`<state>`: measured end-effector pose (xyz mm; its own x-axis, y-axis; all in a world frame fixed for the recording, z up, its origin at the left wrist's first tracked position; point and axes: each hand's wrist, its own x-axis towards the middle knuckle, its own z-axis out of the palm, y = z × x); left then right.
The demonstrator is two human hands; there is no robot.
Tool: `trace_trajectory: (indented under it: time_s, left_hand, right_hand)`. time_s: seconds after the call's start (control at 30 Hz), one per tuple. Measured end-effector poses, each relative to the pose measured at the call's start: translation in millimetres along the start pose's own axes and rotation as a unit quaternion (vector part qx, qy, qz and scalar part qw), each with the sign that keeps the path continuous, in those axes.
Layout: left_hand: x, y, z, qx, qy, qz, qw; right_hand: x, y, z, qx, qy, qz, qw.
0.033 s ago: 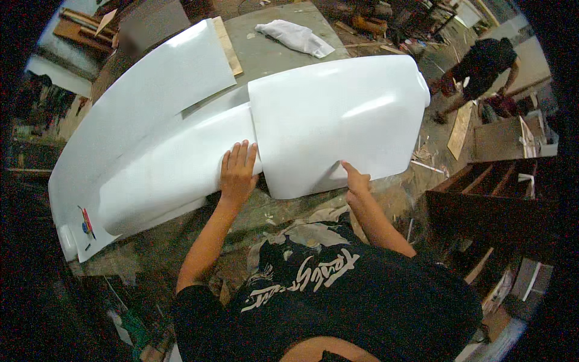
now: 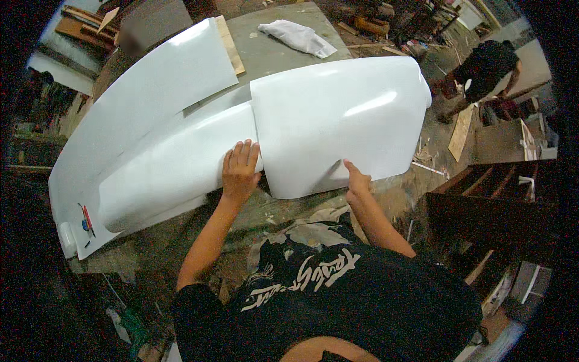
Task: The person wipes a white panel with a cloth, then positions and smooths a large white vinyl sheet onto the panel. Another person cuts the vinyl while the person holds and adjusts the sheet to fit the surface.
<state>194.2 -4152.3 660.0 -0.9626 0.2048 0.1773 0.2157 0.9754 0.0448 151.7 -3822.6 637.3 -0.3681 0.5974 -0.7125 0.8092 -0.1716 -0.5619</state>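
A glossy white flexible sheet point(image 2: 175, 151) lies long and curved across the worktable, with a rolled end at the far left. Its right part, a broad white sheet section point(image 2: 338, 114), bulges up and overlaps the left part along a straight edge. My left hand point(image 2: 241, 172) rests flat on the sheet beside that edge, fingers stretched out. At the near edge of the right section, my right hand point(image 2: 358, 182) grips the sheet, thumb on top and the other fingers mostly hidden. A small crease shows beside the thumb. A red-handled cutter point(image 2: 88, 218) lies on the left end.
The green-grey worktable point(image 2: 274, 18) carries a crumpled white cloth point(image 2: 298, 38) and a thin wooden strip point(image 2: 231, 45) at the back. To the right stand a dark wooden frame point(image 2: 488, 208) and a leaning board point(image 2: 461, 133). Another person point(image 2: 488, 66) bends over at the far right.
The view has shifted very slightly. Both my hands keep their places on the white sheet. The person at the far right has moved a little.
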Motion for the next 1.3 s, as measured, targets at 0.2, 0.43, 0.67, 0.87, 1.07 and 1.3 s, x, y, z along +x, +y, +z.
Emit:
trace_trajectory:
  time_s: [0.2, 0.43, 0.67, 0.87, 1.07, 1.3]
  left_hand:
    - [31.6, -5.2, -10.3, -0.066, 0.012, -0.019, 0.998]
    - [85.0, -68.6, -10.0, -0.139, -0.03, -0.052, 0.988]
    - [160.9, -120.6, 28.9, -0.115, -0.116, -0.054, 0.985]
    - [202.4, -129.9, 35.9, -0.299, -0.221, -0.03, 0.928]
    - [192.8, -121.6, 29.8, -0.432, -0.392, -0.027, 0.811]
    - [150.2, -92.9, 57.7, -0.489, -0.481, -0.031, 0.727]
  right_hand:
    - [14.9, -19.5, -15.4, 0.225, -0.291, 0.052, 0.929]
    - [61.5, 4.0, -8.3, 0.232, -0.168, 0.133, 0.949]
    - [67.7, 35.7, 16.7, 0.324, -0.29, 0.051, 0.899]
    - [-2.1, -14.2, 5.6, 0.233, -0.33, 0.114, 0.907]
    - [31.3, -10.7, 21.4, 0.302, -0.189, 0.174, 0.918]
    - [72.2, 13.4, 43.8, 0.409, -0.271, 0.082, 0.868]
